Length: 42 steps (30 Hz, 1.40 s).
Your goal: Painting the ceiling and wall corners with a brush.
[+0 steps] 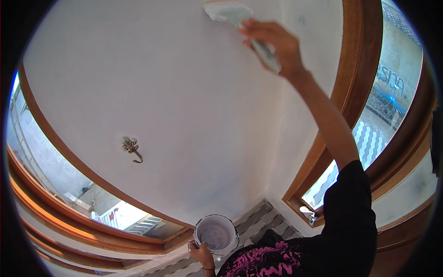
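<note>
Fingers [251,32] of the right hand [282,48] grasp a broad, whitish flat tool [228,13]; its head extends beyond the fingertips, up by the white wall [184,92]. Left hand [201,256] grips the bucket [218,223] at its rim.

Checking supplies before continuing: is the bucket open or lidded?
Open: no lid covers the bucket, and its inside shows. The left hand holds it at the rim. How full it is, I cannot tell.

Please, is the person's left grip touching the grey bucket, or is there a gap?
Touching. The head view shows the left grip at the grey bucket, its thumb over the rim.
</note>
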### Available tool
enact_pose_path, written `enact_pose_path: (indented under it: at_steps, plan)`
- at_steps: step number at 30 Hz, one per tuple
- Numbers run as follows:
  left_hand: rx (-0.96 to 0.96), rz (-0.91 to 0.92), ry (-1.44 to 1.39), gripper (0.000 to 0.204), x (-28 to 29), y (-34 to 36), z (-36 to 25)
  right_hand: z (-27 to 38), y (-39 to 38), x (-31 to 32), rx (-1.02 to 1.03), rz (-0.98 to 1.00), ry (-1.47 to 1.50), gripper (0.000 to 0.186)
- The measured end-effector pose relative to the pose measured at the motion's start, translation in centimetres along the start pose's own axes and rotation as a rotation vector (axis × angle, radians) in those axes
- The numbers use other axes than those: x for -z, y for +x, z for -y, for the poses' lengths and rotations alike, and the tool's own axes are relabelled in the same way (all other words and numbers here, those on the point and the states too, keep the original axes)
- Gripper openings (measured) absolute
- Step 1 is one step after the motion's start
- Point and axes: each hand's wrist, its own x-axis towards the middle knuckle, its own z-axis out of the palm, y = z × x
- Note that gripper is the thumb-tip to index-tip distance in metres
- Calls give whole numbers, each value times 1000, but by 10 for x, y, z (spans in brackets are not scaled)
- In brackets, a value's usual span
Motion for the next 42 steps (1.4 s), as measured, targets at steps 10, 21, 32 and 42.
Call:
enact_pose_path:
  at_steps: [10, 21, 32, 42]
  plan:
    - [-6, -75, 15, 26, 11, 3, -4, 112, -157, -20, -289, 59, 42, 28]
    - [-51, 21, -32, 22, 6, 16, 8, 206, -245, 27, -438, 435, 244, 30]
    - [-38, -9, -54, 26, 6, 6, 8, 127, -141, 31, -450, 690, 720, 32]
    - [-26, -82, 73, 28, 33, -5, 9, 66, -26, 35, -263, 484, 481, 34]
